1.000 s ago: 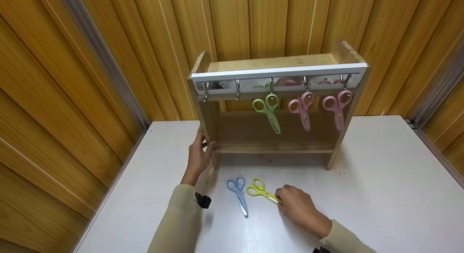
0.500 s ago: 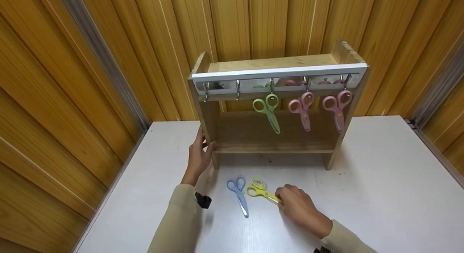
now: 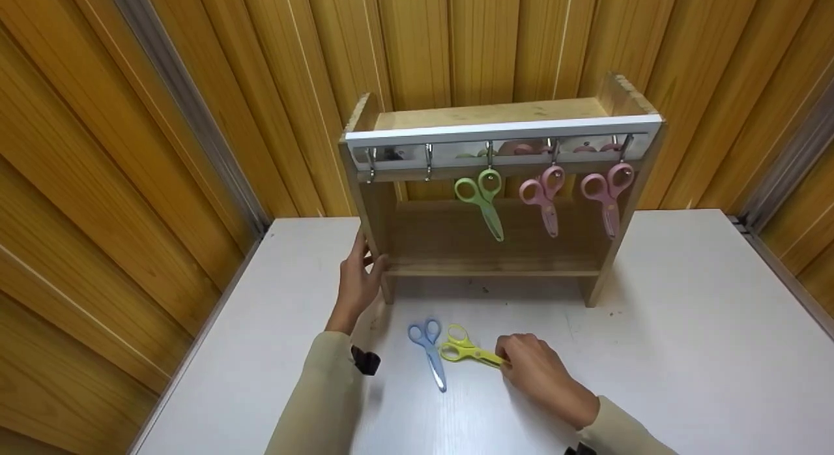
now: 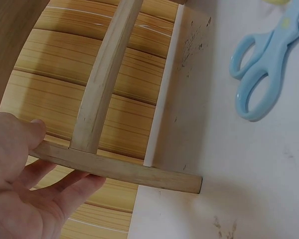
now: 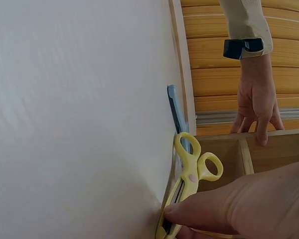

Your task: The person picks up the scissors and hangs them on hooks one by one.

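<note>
My left hand (image 3: 357,282) grips the left side panel of a wooden rack (image 4: 139,175), thumb on its front edge and fingers on the outer face. My right hand (image 3: 537,377) pinches yellow scissors (image 3: 470,352) by the blade end, low over the white table. Their loops point left, and the blade tip is hidden by the fingers. Just left of them, blue scissors (image 3: 429,351) lie with loops toward the rack. In the right wrist view, the thumb presses on the blades of the yellow scissors (image 5: 190,167).
Green scissors (image 3: 483,201) and two pink scissors (image 3: 544,197) hang from metal hooks on the rack's front rail (image 3: 456,128). Two hooks at the left, one of them this hook (image 3: 428,161), bear nothing. Wood-patterned walls (image 3: 482,44) stand behind and beside the white table (image 3: 690,324).
The yellow scissors have turned slightly in my right hand, their loops shifting a little left and toward me. My left hand stays on the rack.
</note>
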Demonstrator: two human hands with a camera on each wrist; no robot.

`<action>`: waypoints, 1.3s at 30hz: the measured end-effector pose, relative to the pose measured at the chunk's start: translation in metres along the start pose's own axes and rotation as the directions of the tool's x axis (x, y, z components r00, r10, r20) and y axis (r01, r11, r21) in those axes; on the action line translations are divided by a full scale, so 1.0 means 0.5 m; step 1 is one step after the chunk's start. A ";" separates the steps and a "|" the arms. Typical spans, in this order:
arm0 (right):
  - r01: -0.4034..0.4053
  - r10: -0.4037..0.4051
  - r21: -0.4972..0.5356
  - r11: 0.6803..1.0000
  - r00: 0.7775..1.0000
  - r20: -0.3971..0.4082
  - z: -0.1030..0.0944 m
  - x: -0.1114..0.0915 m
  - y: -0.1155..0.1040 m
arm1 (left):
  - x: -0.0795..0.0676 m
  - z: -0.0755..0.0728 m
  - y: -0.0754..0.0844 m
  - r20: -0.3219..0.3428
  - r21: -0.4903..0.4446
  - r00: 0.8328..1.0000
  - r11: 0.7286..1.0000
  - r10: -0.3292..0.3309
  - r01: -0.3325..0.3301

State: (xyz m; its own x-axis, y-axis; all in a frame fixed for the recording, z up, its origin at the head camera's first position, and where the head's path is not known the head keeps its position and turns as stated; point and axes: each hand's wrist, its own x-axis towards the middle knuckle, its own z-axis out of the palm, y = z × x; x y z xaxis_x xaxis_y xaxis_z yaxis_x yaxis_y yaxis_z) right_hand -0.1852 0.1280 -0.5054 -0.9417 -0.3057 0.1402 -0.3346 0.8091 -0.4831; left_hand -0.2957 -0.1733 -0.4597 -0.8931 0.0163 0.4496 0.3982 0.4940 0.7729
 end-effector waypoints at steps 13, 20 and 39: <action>-0.012 0.011 0.013 1.000 0.999 0.033 -0.007 0.001 -0.002 | 0.003 -0.001 0.005 0.011 -0.016 1.000 1.000 -0.020 0.020; 0.025 -0.025 0.000 1.000 0.999 0.032 -0.006 -0.001 0.000 | 0.001 0.000 0.003 0.005 -0.016 1.000 1.000 -0.018 0.018; 0.149 -0.153 -0.088 0.985 0.987 -0.039 -0.057 0.014 -0.014 | 0.000 0.002 0.000 0.006 -0.013 1.000 0.999 -0.030 0.030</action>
State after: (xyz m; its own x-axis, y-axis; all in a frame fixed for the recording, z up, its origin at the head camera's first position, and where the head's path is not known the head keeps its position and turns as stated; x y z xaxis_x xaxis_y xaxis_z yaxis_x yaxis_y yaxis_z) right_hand -0.1905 0.1347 -0.4765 -0.8799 -0.4063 0.2463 -0.4732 0.7955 -0.3786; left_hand -0.2957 -0.1723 -0.4601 -0.9059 0.0062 0.4234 0.3734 0.4833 0.7918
